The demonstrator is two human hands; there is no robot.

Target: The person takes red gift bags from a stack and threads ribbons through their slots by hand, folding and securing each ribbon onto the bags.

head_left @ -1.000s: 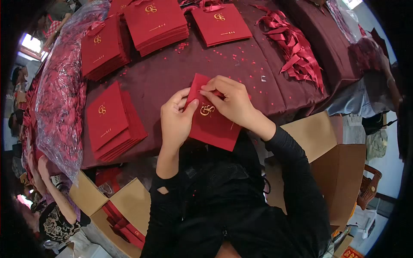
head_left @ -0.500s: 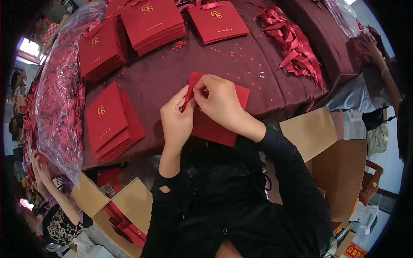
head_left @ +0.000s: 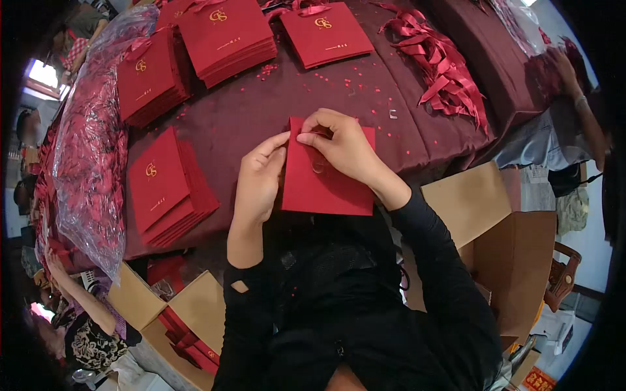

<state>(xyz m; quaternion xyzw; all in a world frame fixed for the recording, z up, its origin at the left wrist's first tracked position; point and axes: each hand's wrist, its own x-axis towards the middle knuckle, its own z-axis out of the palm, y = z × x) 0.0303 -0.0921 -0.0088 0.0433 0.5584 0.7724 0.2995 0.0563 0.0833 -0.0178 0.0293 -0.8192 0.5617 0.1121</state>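
In front of me is a red bag [head_left: 329, 189], lying flat with part of a gold mark showing beside my right hand. My left hand [head_left: 259, 179] pinches the bag's upper left edge between thumb and forefinger. My right hand [head_left: 339, 144] is closed near the same corner, fingertips together on the bag's top part; whatever is between them is too small to make out. To the left lies a stack of red bags [head_left: 171, 189] with gold marks. Red ribbons [head_left: 443, 75] are heaped at the upper right.
More stacked red bags [head_left: 228, 42] stand along the back of the dark red table [head_left: 261, 104], with red confetti scattered about. A plastic-wrapped bundle [head_left: 91, 150] is at left. Open cardboard boxes [head_left: 521, 267] flank me. Co-workers' arms [head_left: 81, 293] show at both sides.
The bag has turned to lie flatter and straighter, showing more of its front. My left hand has shifted slightly left and down; my right hand has moved a little right.
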